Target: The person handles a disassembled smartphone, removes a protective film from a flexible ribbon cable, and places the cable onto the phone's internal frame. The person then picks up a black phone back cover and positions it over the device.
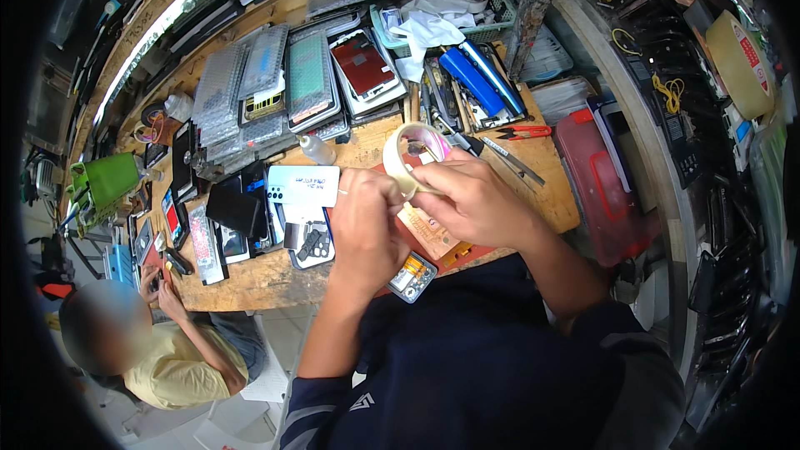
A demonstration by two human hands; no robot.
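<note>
My right hand (471, 200) grips a roll of clear yellowish tape (395, 160) by its lower rim, with the roll standing on edge. Close beside it, my left hand (367, 221) is closed, fingertips nearly meeting the right thumb; whatever it pinches is hidden. A pale phone back cover (304, 185) with handwriting and camera holes lies just left of my left knuckles. Under my hands, a tan block-like piece with markings (429, 232) rests on a reddish mat (479, 254). An opened phone with a yellow inside (412, 276) sits at the bench's near edge.
Stacked bubble-wrapped screens (229, 96) fill the back left. Tools, a blue cylinder (471, 82) and a green basket (487, 4) stand at the back; red-handled pliers (523, 132) lie right. A red case (600, 175) stands beyond the bench. Another person in yellow (187, 367) works at lower left.
</note>
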